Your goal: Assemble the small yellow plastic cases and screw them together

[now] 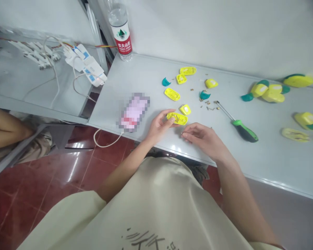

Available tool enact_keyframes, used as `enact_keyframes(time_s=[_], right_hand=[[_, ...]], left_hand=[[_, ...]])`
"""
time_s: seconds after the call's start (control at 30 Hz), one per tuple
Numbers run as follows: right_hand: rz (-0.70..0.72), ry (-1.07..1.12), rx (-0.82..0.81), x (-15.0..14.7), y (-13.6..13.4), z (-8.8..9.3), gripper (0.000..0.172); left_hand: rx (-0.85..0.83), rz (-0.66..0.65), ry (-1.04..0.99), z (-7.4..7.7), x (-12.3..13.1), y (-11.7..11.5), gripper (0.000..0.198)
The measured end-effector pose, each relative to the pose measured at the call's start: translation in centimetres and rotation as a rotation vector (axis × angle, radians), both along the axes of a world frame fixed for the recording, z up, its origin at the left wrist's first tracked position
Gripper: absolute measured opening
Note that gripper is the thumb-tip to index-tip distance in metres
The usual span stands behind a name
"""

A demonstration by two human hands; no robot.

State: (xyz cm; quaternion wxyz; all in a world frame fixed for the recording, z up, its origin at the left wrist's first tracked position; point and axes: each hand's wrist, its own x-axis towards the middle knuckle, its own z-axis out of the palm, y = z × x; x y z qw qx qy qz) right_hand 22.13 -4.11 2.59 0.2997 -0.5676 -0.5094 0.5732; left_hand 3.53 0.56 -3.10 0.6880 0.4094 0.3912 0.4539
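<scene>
My left hand (160,125) is closed around a yellow plastic shell half (181,119), its hollow inside facing up, with the thumb over its left end. Just to the right, my right hand (199,137) pinches something tiny and dark at the fingertips, too small to name. A small yellow cap with a white patch (185,109) lies right behind the held shell. Farther back are another yellow shell half (172,94), a teal curved piece (205,95) and several small brass-coloured and metal bits (208,102).
A green-and-black screwdriver (245,131) lies to the right, its tip toward the small bits. Yellow-and-teal assemblies (271,91) stand farther right. At left are a phone (134,111) on a white cable, a water bottle (122,38) and a power strip (90,67). Another person's arm (9,130) shows at far left.
</scene>
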Motion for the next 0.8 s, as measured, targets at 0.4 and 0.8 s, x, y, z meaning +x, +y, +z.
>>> enact_keyframes(time_s=[0.4, 0.8], right_hand=[[-0.054, -0.013, -0.025, 0.58, -0.15, 0.69, 0.028], [-0.184, -0.049, 0.039, 0.67, -0.23, 0.33, 0.025]], left_hand=[[0.055, -0.055, 0.03, -0.04, 0.0, -0.11, 0.05], [0.062, -0.065, 0.045, -0.25, 0.0, -0.17, 0.047]])
